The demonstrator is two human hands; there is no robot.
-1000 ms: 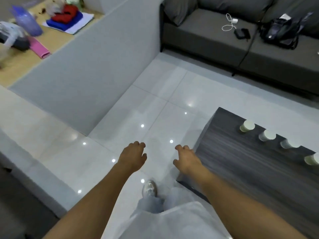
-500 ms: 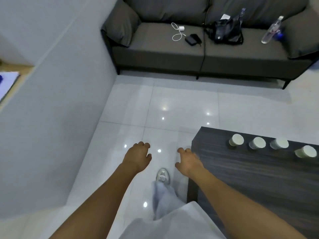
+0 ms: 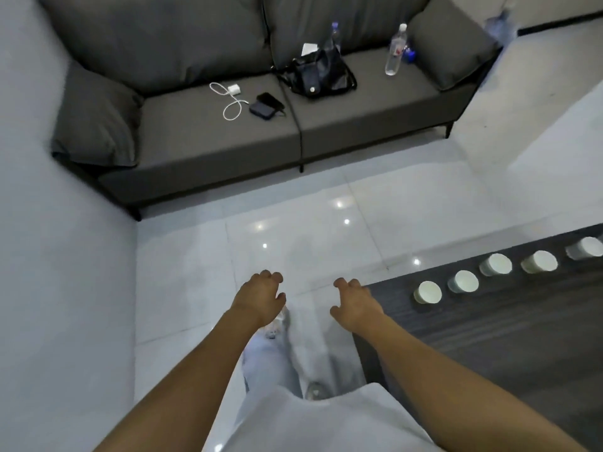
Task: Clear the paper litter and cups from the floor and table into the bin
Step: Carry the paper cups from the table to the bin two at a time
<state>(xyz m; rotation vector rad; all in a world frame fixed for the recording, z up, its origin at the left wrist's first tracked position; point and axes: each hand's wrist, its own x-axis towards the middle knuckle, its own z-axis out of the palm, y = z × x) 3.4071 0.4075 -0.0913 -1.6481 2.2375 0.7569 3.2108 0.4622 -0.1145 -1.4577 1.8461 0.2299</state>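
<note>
Several white paper cups stand in a row along the far edge of the dark wooden table [image 3: 489, 337] on the right; the nearest cup [image 3: 427, 292] is closest to the table's corner. My left hand [image 3: 261, 296] hangs over the white tiled floor with loosely curled fingers and holds nothing. Over the table's left corner hovers my right hand [image 3: 355, 301], also loosely curled and holding nothing, a short way left of the nearest cup. No paper litter or bin shows in the head view.
A grey sofa [image 3: 228, 141] stands ahead with a black bag [image 3: 318, 75], a charger cable [image 3: 228, 99], dark devices and water bottles [image 3: 394, 52]. A grey wall [image 3: 65, 256] runs along the left. My legs and shoes are below on the glossy floor.
The view has swung to the right and I have stepped forward; the sofa is now straight ahead and more cups are in view. Both hands keep the same loose pose.
</note>
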